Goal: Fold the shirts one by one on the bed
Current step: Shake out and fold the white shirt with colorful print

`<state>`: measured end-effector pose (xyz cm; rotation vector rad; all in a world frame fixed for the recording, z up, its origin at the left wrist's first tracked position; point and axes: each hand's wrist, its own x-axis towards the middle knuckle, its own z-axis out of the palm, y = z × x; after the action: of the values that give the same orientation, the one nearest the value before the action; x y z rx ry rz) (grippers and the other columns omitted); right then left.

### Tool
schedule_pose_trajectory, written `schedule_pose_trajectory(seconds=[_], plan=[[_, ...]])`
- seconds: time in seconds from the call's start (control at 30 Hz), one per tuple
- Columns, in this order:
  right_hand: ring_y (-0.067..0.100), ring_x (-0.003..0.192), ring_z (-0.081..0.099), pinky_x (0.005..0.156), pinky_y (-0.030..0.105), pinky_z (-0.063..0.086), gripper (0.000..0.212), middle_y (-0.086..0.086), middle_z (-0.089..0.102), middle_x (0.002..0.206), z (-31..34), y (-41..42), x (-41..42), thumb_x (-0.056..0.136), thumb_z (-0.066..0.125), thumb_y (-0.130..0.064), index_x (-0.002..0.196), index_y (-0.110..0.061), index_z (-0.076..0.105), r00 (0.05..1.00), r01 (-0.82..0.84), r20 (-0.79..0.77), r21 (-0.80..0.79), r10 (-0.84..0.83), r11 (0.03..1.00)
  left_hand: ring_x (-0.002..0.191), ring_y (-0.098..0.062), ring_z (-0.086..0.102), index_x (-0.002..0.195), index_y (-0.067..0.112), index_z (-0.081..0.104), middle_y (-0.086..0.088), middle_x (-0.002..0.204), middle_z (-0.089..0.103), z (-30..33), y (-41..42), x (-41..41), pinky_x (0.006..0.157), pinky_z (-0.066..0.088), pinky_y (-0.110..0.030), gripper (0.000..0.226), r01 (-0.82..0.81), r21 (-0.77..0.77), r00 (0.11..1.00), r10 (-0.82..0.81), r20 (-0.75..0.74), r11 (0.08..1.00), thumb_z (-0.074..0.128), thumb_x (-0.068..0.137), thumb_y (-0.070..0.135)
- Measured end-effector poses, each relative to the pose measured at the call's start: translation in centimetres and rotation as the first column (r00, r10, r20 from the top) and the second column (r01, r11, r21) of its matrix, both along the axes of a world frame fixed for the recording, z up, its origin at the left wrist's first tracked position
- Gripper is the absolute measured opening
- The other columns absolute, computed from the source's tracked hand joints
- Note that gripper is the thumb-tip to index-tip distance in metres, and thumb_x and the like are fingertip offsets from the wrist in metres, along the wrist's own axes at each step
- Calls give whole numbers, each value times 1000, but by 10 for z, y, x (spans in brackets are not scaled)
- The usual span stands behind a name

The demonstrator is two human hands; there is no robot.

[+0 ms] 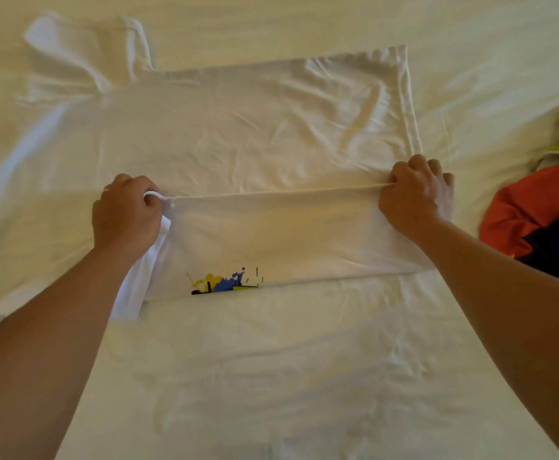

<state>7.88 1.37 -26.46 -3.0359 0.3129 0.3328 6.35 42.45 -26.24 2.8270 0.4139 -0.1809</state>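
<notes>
L hand & R hand, set well apart and each clenched on one end of the near edge of the white shirt spread on the bed, were so placed that the edge was kept taut, presumably for a straight lengthwise fold.

A single head-worn, wide-angle camera looks forward and steeply down from close above the bed, both forearms reaching in from the lower corners; no second view overlaps it.
</notes>
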Motion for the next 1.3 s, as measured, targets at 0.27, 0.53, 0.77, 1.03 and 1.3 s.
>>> schedule_pose_trajectory(seconds=[0.27,0.53,0.77,1.03,1.3], plan=[[38,133,46,103,51,36,49,14,45,151,-10,56,-68,88,52,-33,134,-16,56,959,-250,189,198,213,948,140,-38,39,148,16,45,-13,157,38,-11,-80,-70,100,34,-55,69,401,105,916,-401,-27,910,41,90,53],[24,156,0,122,50,13,72,1,-4,170,-38,-7,-89,97,16,-69,161,-37,6,969,-222,-95,71,228,972,156,-32,-1,162,33,0,-2,171,-9,-44,-92,-87,122,9,-55,84,314,70,928,-291,-235,947,15,91,75],[33,151,15,114,54,23,71,11,11,167,-9,-2,-88,92,31,-55,154,-21,30,964,-247,-88,69,252,967,139,-36,37,148,20,44,-8,159,34,-14,-70,-119,107,31,-54,76,386,63,913,-372,-168,920,43,80,55],[36,110,54,85,46,46,47,15,55,133,-2,85,-150,76,63,-22,121,-10,62,782,-622,76,157,618,767,115,-36,49,128,15,60,-10,134,54,3,-15,-172,90,37,-49,57,274,241,960,-282,-5,931,56,73,29],[35,81,58,68,40,45,22,11,61,93,4,202,-121,82,51,-23,87,-9,67,817,-575,116,224,564,787,98,-35,52,109,18,69,-7,111,60,9,72,-168,79,36,-45,35,324,298,929,-361,80,898,58,77,27]])
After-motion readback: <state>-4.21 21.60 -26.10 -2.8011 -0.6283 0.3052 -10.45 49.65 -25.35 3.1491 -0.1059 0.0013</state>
